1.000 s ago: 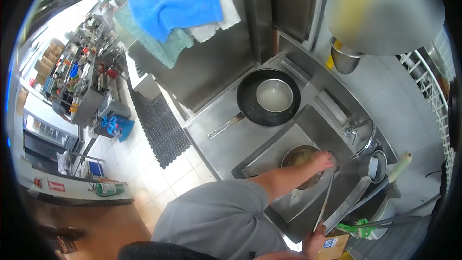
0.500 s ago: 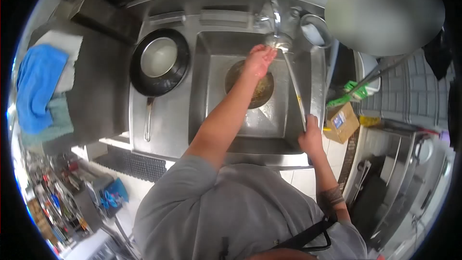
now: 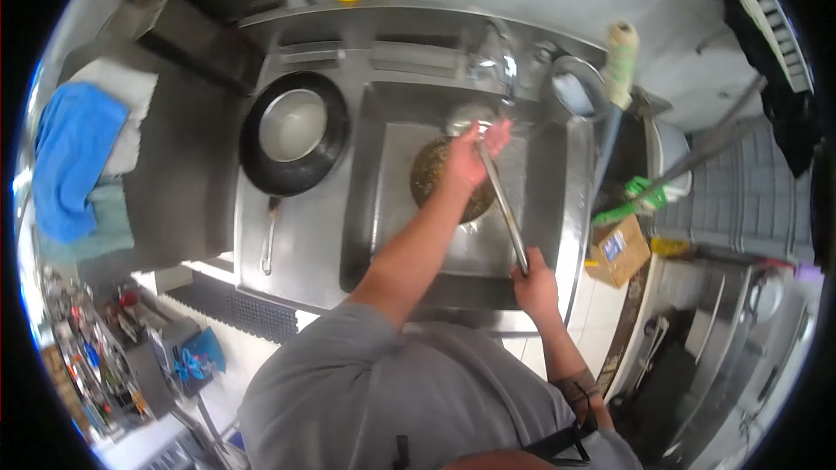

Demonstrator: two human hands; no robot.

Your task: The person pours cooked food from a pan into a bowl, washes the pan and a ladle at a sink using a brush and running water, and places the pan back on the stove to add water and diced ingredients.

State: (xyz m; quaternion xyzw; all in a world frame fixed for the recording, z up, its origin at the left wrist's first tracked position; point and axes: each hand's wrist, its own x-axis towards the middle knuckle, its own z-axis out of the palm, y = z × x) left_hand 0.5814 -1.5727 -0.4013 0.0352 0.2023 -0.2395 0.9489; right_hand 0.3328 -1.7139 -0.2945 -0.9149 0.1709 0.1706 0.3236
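Note:
My right hand (image 3: 536, 285) is closed around the lower end of a ladle's long metal handle (image 3: 508, 213). The ladle's round bowl (image 3: 468, 117) is at the far side of the sink, near the faucet (image 3: 507, 65). My left hand (image 3: 470, 159) is just below the bowl, its fingers stretched out beside the upper handle; the handle seems to lie against the hand, though firm contact cannot be made out. Beneath my left wrist, a round brownish vessel or strainer with small bits in it (image 3: 428, 176) lies on the sink floor, partly covered by my forearm.
Left of the sink (image 3: 383, 252), a black frying pan (image 3: 296, 176) holds a pale bowl (image 3: 293, 126). A metal container (image 3: 579, 87) stands at the back right corner. Blue cloth (image 3: 78, 157) lies on the left counter. A cardboard box (image 3: 620, 252) is on the right.
The ladle's bowl has moved left, and its handle now meets my left hand. My right hand has shifted left with the handle. The camera view has tilted slightly.

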